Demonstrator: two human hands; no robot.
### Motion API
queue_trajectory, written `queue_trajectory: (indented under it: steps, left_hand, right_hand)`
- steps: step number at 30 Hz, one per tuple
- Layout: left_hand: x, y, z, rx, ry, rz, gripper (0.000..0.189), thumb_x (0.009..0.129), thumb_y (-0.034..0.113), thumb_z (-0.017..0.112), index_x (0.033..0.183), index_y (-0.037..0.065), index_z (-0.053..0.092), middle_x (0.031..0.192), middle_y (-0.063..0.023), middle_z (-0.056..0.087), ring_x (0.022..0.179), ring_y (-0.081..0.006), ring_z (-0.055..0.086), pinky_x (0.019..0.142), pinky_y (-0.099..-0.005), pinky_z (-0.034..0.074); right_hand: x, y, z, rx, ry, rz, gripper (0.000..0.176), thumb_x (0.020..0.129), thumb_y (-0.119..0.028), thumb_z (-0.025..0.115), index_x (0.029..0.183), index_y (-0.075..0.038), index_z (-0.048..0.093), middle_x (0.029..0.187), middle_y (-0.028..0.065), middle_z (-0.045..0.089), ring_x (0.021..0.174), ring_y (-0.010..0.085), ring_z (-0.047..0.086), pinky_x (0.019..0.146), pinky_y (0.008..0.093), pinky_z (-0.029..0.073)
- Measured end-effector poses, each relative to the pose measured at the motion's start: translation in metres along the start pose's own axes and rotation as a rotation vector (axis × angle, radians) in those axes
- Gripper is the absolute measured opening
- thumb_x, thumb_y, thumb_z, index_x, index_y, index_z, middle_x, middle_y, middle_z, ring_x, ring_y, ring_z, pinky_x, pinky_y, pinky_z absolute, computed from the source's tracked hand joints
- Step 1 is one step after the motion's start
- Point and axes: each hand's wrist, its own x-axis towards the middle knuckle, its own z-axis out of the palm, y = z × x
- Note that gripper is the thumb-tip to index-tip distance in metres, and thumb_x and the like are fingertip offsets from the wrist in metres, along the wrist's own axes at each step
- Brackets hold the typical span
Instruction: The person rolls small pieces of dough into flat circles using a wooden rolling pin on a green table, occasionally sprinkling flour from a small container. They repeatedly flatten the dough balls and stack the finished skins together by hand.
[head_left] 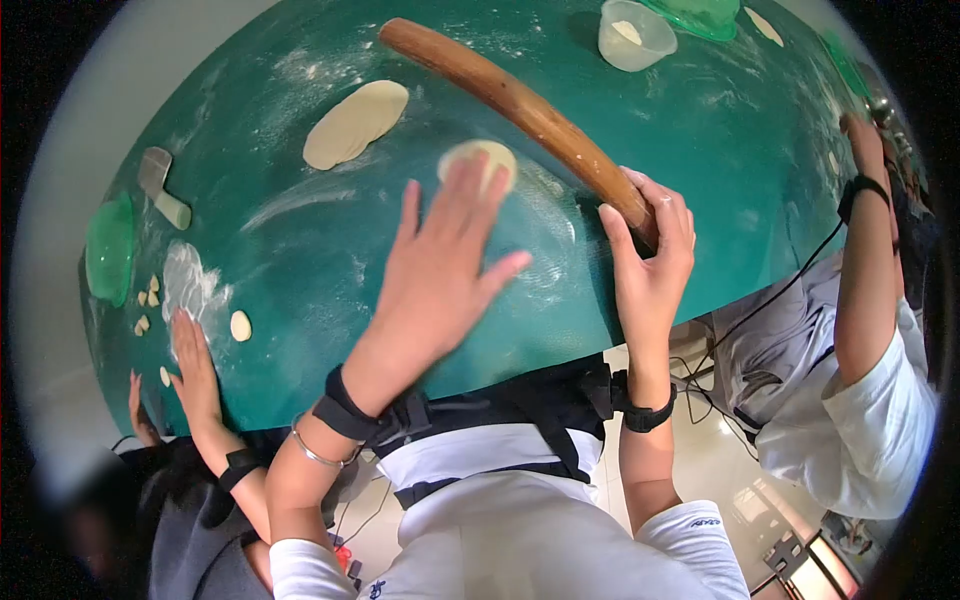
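My left hand (440, 265) lies flat with fingers spread on the green table (700, 150), its fingertips resting on a small round dough disc (478, 156). My right hand (650, 250) grips the near end of a long wooden rolling pin (510, 100), which stretches away to the upper left across the table. A flattened oval dough sheet (356, 122) lies farther out on the left, apart from both hands.
A clear plastic cup (634, 35) with flour stands at the back. A green bowl (110, 250), a scraper (160, 185), a flour patch and small dough pieces (240, 325) lie left. Another person's hand (192, 365) rests there; a second person's arm (868, 250) reaches in on the right.
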Motion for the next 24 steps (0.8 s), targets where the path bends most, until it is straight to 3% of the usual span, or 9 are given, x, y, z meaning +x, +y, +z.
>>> queue_trajectory:
  steps: [5,8,11,15,24]
  left_hand:
    - [-0.021,-0.023,-0.019,-0.014,0.019,-0.162,0.067,0.097,0.033,0.056,0.156,0.013,0.03,0.163,-0.014,0.025,0.15,-0.032,0.023,0.121,-0.0564,0.014]
    - [-0.047,-0.02,-0.032,0.001,0.014,-0.191,0.058,0.094,0.025,0.061,0.148,0.011,0.043,0.158,-0.0148,0.034,0.146,-0.0331,0.032,0.119,-0.0517,0.023]
    - [-0.061,-0.037,-0.042,-0.133,0.057,-0.196,0.045,0.091,0.018,0.065,0.133,0.006,0.055,0.147,-0.0157,0.047,0.136,-0.0337,0.044,0.113,-0.0451,0.034]
    - [-0.049,-0.047,-0.044,-0.004,0.34,-0.294,0.039,0.086,0.016,0.07,0.12,0.001,0.058,0.125,-0.017,0.057,0.119,-0.0367,0.052,0.099,-0.0433,0.043]
    - [-0.048,-0.053,-0.038,-0.205,0.278,-0.319,0.028,0.08,0.006,0.072,0.103,0.001,0.057,0.103,-0.0132,0.055,0.098,-0.0331,0.054,0.088,-0.0411,0.045]
  right_hand:
    - [-0.001,-0.002,-0.001,0.003,-0.013,-0.007,0.034,0.083,-0.016,0.075,0.116,-0.011,0.068,0.111,0.006,0.067,0.103,0.0234,0.059,0.092,0.0336,0.039]
    - [0.001,0.0,0.0,0.02,-0.019,-0.011,0.034,0.083,-0.016,0.075,0.116,-0.011,0.068,0.111,0.0058,0.067,0.103,0.0233,0.059,0.092,0.0339,0.039]
    - [0.0,0.0,0.002,0.036,-0.018,-0.025,0.033,0.083,-0.015,0.076,0.115,-0.011,0.069,0.111,0.0052,0.067,0.102,0.0229,0.059,0.092,0.0337,0.039]
    - [-0.001,-0.002,0.001,-0.02,-0.026,-0.053,0.033,0.082,-0.014,0.076,0.114,-0.011,0.069,0.11,0.0045,0.067,0.102,0.0222,0.06,0.092,0.033,0.039]
    - [-0.001,0.0,0.0,-0.041,-0.012,-0.047,0.035,0.081,-0.012,0.077,0.114,-0.011,0.069,0.111,0.0042,0.068,0.102,0.0219,0.06,0.091,0.0322,0.039]
